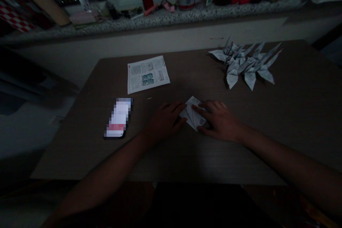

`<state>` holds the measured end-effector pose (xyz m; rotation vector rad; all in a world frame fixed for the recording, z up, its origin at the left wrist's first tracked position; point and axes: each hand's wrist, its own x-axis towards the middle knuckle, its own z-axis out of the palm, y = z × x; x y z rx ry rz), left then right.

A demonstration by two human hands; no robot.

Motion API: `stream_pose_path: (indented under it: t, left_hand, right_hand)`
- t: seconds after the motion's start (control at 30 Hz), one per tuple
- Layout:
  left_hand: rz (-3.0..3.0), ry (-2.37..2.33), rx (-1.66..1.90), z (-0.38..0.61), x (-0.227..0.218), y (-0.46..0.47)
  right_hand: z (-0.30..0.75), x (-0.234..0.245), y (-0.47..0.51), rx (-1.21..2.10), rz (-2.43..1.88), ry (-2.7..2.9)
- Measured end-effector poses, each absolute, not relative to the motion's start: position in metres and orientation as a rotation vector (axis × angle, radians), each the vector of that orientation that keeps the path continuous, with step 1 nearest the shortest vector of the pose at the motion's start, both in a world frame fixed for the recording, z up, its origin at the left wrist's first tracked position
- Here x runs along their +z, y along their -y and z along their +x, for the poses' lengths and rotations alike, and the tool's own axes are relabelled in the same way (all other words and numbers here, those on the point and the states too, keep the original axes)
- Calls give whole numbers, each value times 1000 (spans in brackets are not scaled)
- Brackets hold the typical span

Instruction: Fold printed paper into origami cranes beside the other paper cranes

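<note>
Touching but not gripping it, the half-open left hand [166, 120] and half-open right hand [223, 123] flank the folded printed paper [197, 119] lying between them on the desk [213, 162], probably so that its folds lie flat and aligned.

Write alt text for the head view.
A person's left hand and right hand touch a small folded paper on a brown table. A lit phone and a flat printed sheet lie to the left; folded paper shapes cluster at back right.
</note>
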<state>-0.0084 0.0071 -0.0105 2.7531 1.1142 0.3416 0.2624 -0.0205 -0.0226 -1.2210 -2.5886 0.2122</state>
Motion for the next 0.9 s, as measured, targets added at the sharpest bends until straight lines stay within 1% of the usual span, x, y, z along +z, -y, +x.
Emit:
stream_pose_path:
  t: [0.8, 0.9]
  left_hand:
    - [2848, -1217, 375, -3, -16, -5]
    - [2875, -1097, 398, -7, -16, -5]
  right_hand:
    - [262, -22, 23, 178, -1227, 2597]
    - [262, -23, 22, 180, -1224, 2600]
